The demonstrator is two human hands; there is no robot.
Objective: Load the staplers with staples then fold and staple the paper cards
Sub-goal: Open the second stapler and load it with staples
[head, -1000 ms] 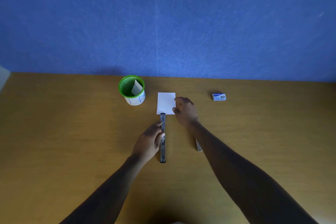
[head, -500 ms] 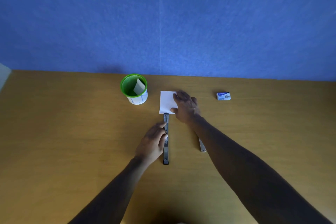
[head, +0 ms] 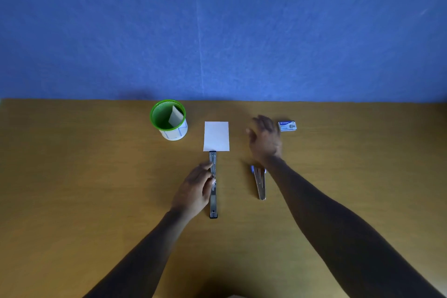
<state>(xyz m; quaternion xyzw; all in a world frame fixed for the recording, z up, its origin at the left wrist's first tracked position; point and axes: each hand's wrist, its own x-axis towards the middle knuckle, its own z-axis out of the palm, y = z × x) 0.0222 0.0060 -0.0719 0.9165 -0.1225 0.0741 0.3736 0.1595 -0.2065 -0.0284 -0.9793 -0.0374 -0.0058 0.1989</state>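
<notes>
A white paper card point(head: 216, 136) lies flat on the wooden table point(head: 96, 189). Just in front of it a long metal stapler point(head: 213, 191) lies opened out lengthwise, its far tip at the card's near edge. My left hand point(head: 197, 189) grips this stapler at its middle. A second stapler point(head: 260, 182) with a blue tip lies to the right, partly under my right forearm. My right hand point(head: 264, 140) hovers with fingers spread, holding nothing, between the card and a small blue-and-white staple box point(head: 287, 126).
A green mesh cup point(head: 168, 120) stands left of the card with a folded card point(head: 176, 116) inside. A blue wall point(head: 217, 31) rises at the table's far edge.
My right hand has let go of the white card and moved right, toward the staple box. The second stapler now shows beside my right forearm. My left hand stays on the long stapler.
</notes>
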